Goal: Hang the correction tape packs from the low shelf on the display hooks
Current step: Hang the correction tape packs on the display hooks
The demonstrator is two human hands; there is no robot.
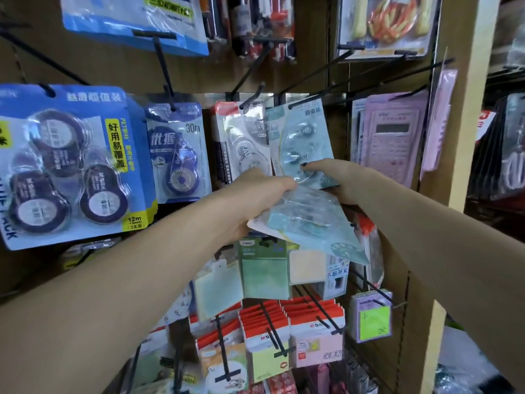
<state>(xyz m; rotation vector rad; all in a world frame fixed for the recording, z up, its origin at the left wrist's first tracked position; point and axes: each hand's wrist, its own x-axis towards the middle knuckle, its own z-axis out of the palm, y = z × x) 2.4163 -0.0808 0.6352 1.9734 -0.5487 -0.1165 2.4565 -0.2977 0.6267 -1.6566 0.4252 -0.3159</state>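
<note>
1. A pale teal correction tape pack [305, 140] is being steadied on a black display hook [301, 102] by the right hand [338, 180]; the pack is hanging tilted, its top hole at the hook's tip, and the thumb and fingers are pinching its lower edge.
2. A bundle of spare packs [309, 223], in the same teal, is being gripped by the left hand [255, 200], whose fingers are curled over the top of the stack just below the hooked pack.
3. The hanging step is judged to be under way: one pack is being seated while more are waiting in hand. The low shelf is not being shown.
4. Next, the hooked pack is probably being pushed back along the wire until it hangs straight beside the white pack [241, 143].
5. After that, one pack is being called for from the bundle, with its hole lined up to the hook tip.
</note>
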